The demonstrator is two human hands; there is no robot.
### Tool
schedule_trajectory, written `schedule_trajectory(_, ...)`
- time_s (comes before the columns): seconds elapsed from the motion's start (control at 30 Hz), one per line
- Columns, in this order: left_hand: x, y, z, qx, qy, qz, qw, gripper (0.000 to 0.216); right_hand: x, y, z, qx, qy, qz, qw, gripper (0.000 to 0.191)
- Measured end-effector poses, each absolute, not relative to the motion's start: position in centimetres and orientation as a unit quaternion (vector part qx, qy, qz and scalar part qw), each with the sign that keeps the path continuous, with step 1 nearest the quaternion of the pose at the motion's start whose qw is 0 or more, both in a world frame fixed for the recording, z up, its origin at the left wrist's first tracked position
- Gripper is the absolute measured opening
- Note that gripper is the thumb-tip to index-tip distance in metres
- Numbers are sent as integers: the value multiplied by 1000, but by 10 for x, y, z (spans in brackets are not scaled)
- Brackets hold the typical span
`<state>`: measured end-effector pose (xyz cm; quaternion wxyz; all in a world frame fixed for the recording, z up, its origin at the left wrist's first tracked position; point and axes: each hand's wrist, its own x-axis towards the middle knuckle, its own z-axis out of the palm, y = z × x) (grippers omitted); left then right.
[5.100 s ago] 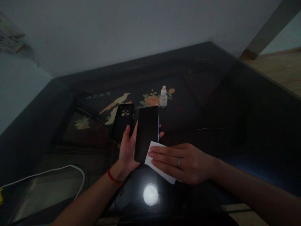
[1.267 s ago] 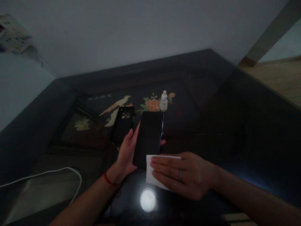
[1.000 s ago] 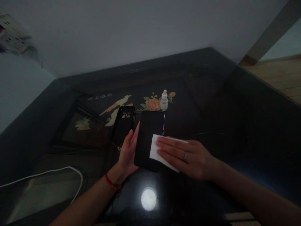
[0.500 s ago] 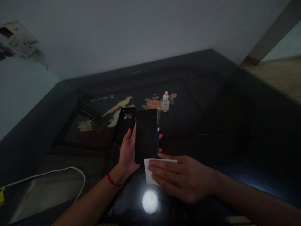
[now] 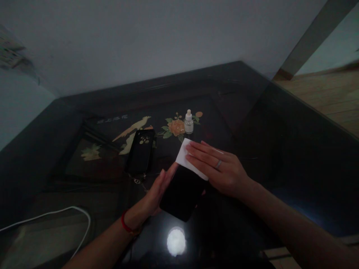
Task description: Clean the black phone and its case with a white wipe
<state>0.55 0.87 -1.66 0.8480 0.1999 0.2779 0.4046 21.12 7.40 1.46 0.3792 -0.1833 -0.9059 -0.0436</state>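
Observation:
My left hand [image 5: 158,190] cradles a black phone [image 5: 182,194], screen up, above the dark glossy table [image 5: 280,149]. Its fingers wrap the phone's left edge. My right hand [image 5: 217,168], a ring on one finger, lies flat with fingers together and presses a white wipe [image 5: 188,160] onto the top end of the phone's screen. A black phone case [image 5: 141,149] lies on the table just left of the phone. A small clear dropper bottle [image 5: 189,122] stands upright beyond the wipe.
The tabletop carries an inlaid bird and flower picture [image 5: 157,127]. A white cable [image 5: 56,216] curves across the near left. A round light reflection [image 5: 176,242] shines by the near edge. Wooden floor [image 5: 331,97] shows at the right.
My right hand has slid the wipe from the phone's bottom end up to its top end. The left hand has tilted the phone so its top leans right.

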Motion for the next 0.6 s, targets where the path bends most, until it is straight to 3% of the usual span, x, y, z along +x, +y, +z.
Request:
schedule_trajectory(0.4,-3,23,-3,194,245,459,832,60,229,79,17,-160,-902,-33,399,27)
schedule_trajectory(0.6,9,17,-2,178,244,410,861,60,213,75,12,-226,-885,-39,405,31)
